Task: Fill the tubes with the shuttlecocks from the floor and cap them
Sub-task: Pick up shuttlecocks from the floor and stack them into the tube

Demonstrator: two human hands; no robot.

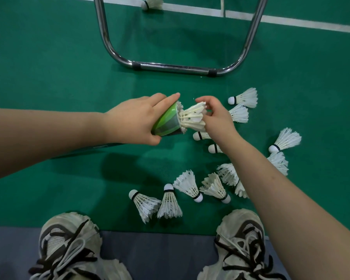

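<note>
Shoes (69,245) face loose shuttlecocks (168,203); left hand (133,120) grips tube (168,123), right hand (216,118) pinches shuttlecock (193,118), which should slide in straight.

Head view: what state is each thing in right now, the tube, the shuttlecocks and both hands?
tube: uncapped, tilted, feathers sticking out of its mouth.
left hand: grips the tube.
right hand: holds the top shuttlecock by its feathers.
top shuttlecock: partly in the tube, skirt outward.
loose shuttlecocks: lying on the floor, not yet collected.
</note>
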